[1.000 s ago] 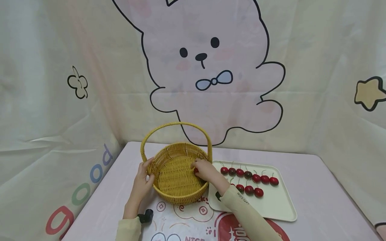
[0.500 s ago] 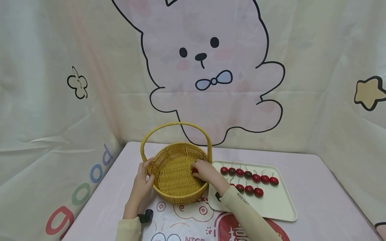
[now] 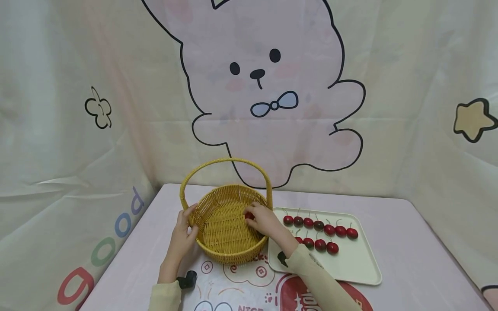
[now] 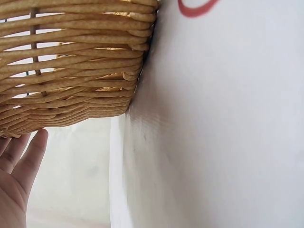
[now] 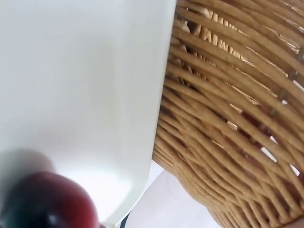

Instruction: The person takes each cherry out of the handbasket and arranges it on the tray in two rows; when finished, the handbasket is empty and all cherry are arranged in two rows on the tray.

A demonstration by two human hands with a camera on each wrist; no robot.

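A yellow woven basket (image 3: pixel 225 257) with a tall arched handle stands on the table. My left hand (image 3: pixel 182 235) holds its rim on the left, by the foot of the handle; in the left wrist view its fingertips (image 4: pixel 42 137) touch the rim. Reaching over the right rim, my right hand (image 3: pixel 266 222) pinches a red cherry (image 3: pixel 249 215) inside the basket, above its woven floor. No other cherry shows in the visible part of the basket. The right wrist view shows only the basket's outer wall (image 5: pixel 228 104), with the right hand's fingers out of sight.
A cream tray (image 3: pixel 355 270) sits right beside the basket, bearing two rows of stemmed cherries (image 3: pixel 329 230). The right forearm (image 3: pixel 323 280) crosses over the tray's near left corner. Printed drawings cover the tabletop in front, and a cartoon curtain (image 3: pixel 268 138) hangs behind the table.
The right hand has shifted very slightly within the basket, with the cherry still between its fingers. The left hand and the basket stay in place; the head view drifts a little.
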